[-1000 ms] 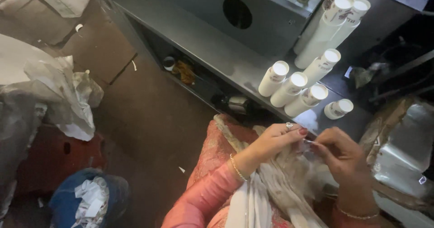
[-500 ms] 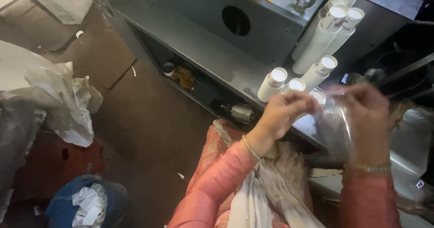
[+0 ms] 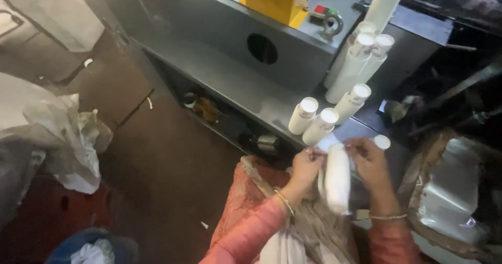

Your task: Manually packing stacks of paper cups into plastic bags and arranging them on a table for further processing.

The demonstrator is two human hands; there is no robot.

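Note:
My left hand (image 3: 306,165) and my right hand (image 3: 370,162) both grip the top of a white stack of paper cups (image 3: 338,179) that hangs upright between them, wrapped in a thin clear plastic sleeve. The stack is held just above my lap, in front of a grey metal shelf (image 3: 230,83). Several more white cup stacks (image 3: 320,125) lie slanted on that shelf right behind my hands. Both wrists wear thin bangles, and pink sleeves cover my forearms.
A yellow box (image 3: 277,0) sits on the grey machine top (image 3: 342,36) at the back. Crumpled white plastic bags (image 3: 57,133) lie at the left on the brown floor (image 3: 157,164). A shiny metal sheet (image 3: 449,191) is at the right. A blue bin (image 3: 91,245) is bottom left.
My hands rose from my lap with a clear plastic sleeve. Now they have come back down a little, and a white stack of cups hangs between them inside it.

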